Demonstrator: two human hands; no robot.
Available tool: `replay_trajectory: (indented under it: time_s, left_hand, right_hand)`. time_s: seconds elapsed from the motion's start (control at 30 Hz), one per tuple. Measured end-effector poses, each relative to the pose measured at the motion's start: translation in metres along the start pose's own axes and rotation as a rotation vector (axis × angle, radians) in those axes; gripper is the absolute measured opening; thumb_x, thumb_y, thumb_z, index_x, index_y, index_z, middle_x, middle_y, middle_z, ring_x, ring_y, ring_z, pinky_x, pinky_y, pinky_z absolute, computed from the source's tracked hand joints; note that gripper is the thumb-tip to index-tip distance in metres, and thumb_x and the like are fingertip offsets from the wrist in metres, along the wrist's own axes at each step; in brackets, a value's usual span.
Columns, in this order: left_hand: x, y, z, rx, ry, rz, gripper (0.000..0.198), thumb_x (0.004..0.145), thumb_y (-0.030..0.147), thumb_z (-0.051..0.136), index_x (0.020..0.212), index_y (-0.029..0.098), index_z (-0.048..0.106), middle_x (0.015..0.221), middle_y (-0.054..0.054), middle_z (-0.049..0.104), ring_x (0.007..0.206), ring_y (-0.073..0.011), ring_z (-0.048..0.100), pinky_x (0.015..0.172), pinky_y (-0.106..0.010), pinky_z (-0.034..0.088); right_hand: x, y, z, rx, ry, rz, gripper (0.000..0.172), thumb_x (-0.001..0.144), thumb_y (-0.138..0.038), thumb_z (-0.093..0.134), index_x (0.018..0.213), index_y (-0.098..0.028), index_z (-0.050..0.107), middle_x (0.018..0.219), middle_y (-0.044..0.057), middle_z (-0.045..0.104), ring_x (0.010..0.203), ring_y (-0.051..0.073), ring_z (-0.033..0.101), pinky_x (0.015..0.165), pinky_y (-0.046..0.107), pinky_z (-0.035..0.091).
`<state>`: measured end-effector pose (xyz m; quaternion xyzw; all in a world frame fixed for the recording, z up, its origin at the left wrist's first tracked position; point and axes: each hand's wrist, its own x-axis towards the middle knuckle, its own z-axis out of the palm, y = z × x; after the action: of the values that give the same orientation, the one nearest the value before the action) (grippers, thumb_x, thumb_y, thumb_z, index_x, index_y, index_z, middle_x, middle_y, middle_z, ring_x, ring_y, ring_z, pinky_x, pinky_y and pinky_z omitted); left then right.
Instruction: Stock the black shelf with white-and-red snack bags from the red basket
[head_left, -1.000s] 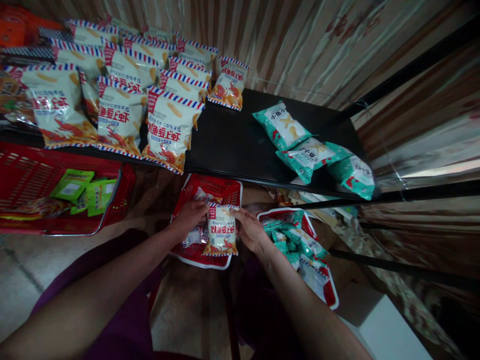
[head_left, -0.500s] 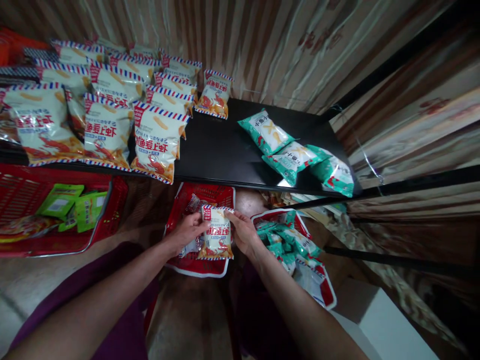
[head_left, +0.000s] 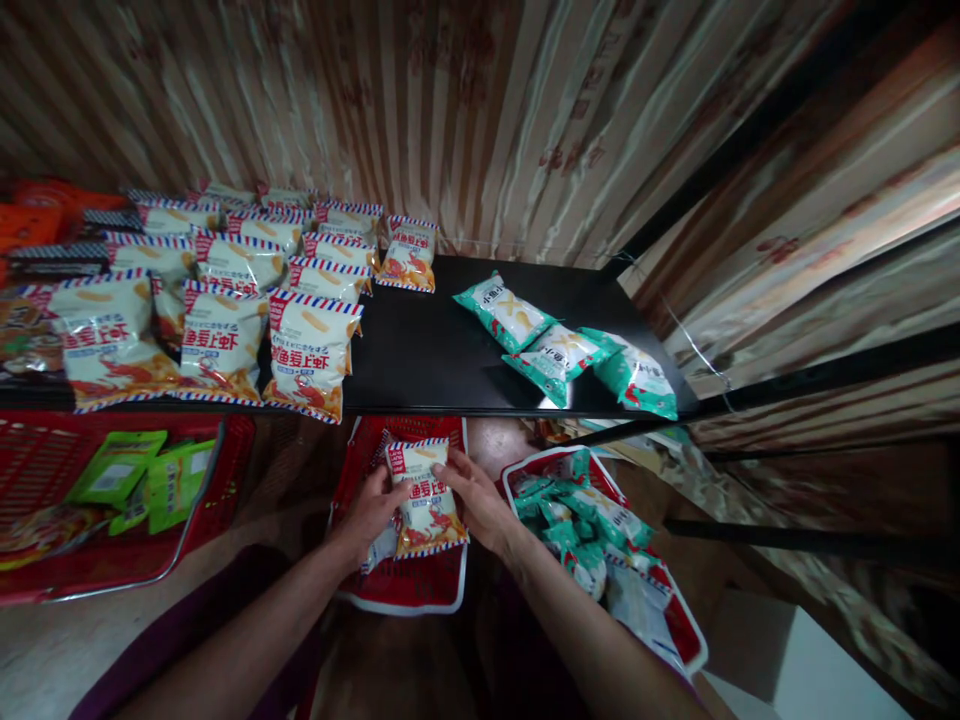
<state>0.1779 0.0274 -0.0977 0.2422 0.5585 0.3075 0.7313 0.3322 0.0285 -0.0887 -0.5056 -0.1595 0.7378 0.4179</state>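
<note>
Both hands hold one white snack bag point(head_left: 422, 496) with a red-and-blue striped edge and a red lobster picture. My left hand point(head_left: 373, 507) grips its left side. My right hand point(head_left: 471, 500) grips its right side. The bag hangs over a red basket point(head_left: 405, 590) on the floor, just below the front edge of a black shelf point(head_left: 435, 355). More bags of the same kind point(head_left: 307, 340) lie in rows on the shelf's left half. Three teal snack bags point(head_left: 559, 350) lie on its right half.
A second red basket point(head_left: 679, 625) at the right holds several teal bags. A larger red basket point(head_left: 225, 470) at the left holds green packets point(head_left: 116, 465). A striped curtain hangs behind the shelf. A white box point(head_left: 795, 670) stands at the lower right.
The view has tilted upward, so the shelf and baskets sit lower in frame. The bag stays between both hands and has tipped slightly to the left.
</note>
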Motion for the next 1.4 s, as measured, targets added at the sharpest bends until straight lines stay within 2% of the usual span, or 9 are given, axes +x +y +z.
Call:
replay_trajectory:
  time_s: [0.13,0.3,0.47,0.63,0.83,0.97,1.13,1.4]
  left_hand:
    - [0.0,0.004,0.0,-0.028,0.013,-0.014,0.032,0.068,0.031,0.069,0.093,0.016,0.056,0.087,-0.008,0.07,0.076,-0.0207,0.067,0.067,-0.03,0.051]
    - [-0.001,0.006,-0.002,-0.018,0.014,-0.013,0.036,0.07,0.036,0.068,0.098,0.017,0.057,0.092,-0.009,0.07,0.079,-0.021,0.067,0.069,-0.03,0.051]
    - [-0.006,0.011,0.0,-0.057,-0.05,-0.047,0.044,0.065,0.032,0.071,0.104,0.018,0.056,0.095,-0.009,0.07,0.083,-0.0222,0.067,0.073,-0.032,0.051]
    - [-0.007,0.011,0.003,-0.073,0.002,-0.062,0.044,0.059,0.023,0.072,0.099,0.016,0.055,0.089,-0.009,0.071,0.077,-0.023,0.068,0.067,-0.031,0.052]
    - [-0.004,0.009,-0.001,-0.102,0.057,-0.009,0.039,0.059,0.026,0.071,0.094,0.018,0.055,0.09,-0.007,0.07,0.078,-0.0215,0.067,0.065,-0.029,0.051]
    - [-0.001,0.008,-0.004,-0.102,0.047,0.015,0.039,0.061,0.025,0.069,0.097,0.017,0.055,0.093,-0.007,0.07,0.079,-0.0207,0.066,0.069,-0.03,0.05]
    - [0.002,0.003,-0.008,-0.09,0.021,0.034,0.037,0.065,0.028,0.067,0.099,0.018,0.057,0.098,-0.008,0.069,0.086,-0.0211,0.065,0.073,-0.03,0.05]
    - [-0.008,0.008,0.0,-0.125,-0.012,-0.087,0.043,0.061,0.02,0.067,0.102,0.019,0.056,0.09,-0.006,0.071,0.082,-0.022,0.067,0.076,-0.033,0.051]
  right_hand:
    - [0.001,0.003,0.002,-0.019,-0.054,0.005,0.052,0.054,-0.031,0.082,0.099,-0.02,0.058,0.082,0.002,0.071,0.073,0.02,0.068,0.062,0.028,0.051]
    - [0.006,0.007,0.001,-0.032,-0.037,-0.027,0.054,0.054,-0.034,0.082,0.1,-0.019,0.057,0.08,0.002,0.07,0.066,0.018,0.067,0.057,0.027,0.05]
    - [0.009,0.008,-0.002,-0.051,-0.03,-0.039,0.054,0.054,-0.035,0.082,0.099,-0.02,0.056,0.077,0.001,0.07,0.064,0.018,0.065,0.058,0.028,0.049]
    - [0.003,0.003,0.001,-0.031,-0.058,-0.012,0.058,0.054,-0.033,0.082,0.105,-0.02,0.056,0.082,0.002,0.071,0.071,0.02,0.067,0.064,0.03,0.05]
    - [-0.005,-0.004,0.005,-0.068,-0.126,0.006,0.069,0.059,-0.027,0.08,0.12,-0.023,0.05,0.091,0.003,0.071,0.082,0.021,0.067,0.074,0.033,0.05]
    - [-0.002,0.0,0.002,-0.097,-0.1,-0.008,0.075,0.058,-0.026,0.079,0.125,-0.022,0.047,0.092,0.003,0.071,0.082,0.02,0.067,0.078,0.034,0.049]
    - [0.004,0.008,-0.003,-0.078,-0.059,-0.031,0.073,0.058,-0.025,0.079,0.124,-0.021,0.048,0.092,0.003,0.071,0.08,0.02,0.067,0.076,0.033,0.05]
    - [0.004,0.009,-0.004,-0.059,-0.015,-0.053,0.078,0.056,-0.027,0.08,0.127,-0.021,0.047,0.084,0.001,0.071,0.07,0.019,0.066,0.069,0.033,0.051]
